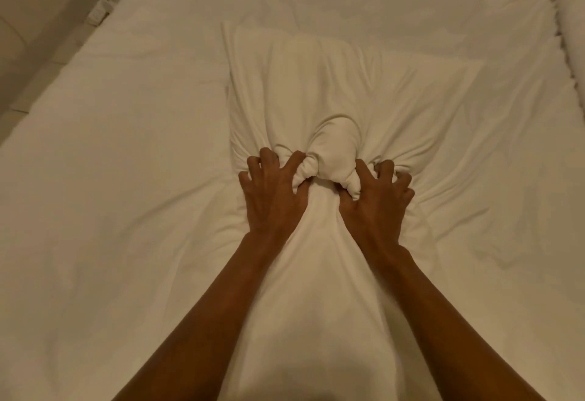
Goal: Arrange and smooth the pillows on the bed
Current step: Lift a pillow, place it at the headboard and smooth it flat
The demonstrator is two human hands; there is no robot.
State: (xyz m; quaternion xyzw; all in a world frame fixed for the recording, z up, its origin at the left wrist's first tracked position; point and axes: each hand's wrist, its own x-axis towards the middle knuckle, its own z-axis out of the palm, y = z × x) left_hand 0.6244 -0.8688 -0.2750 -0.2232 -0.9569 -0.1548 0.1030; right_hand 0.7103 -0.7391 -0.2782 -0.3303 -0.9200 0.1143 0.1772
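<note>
A white pillow [319,84] lies on the white bed [126,179], stretching from the middle of the view down toward me. Its cover is bunched into a tight knot-like lump at the centre. My left hand [272,191] grips the gathered fabric on the lump's left side, fingers curled into the cloth. My right hand [376,198] clutches the fabric on the right side the same way. Deep creases radiate from both grips. The near end of the pillow runs between my forearms and out of view.
Another white pillow or duvet edge [573,20] shows at the far right. The bed's left edge [63,62] runs diagonally, with a beige floor or wall [28,20] beyond it. A small label [99,12] sits on that edge.
</note>
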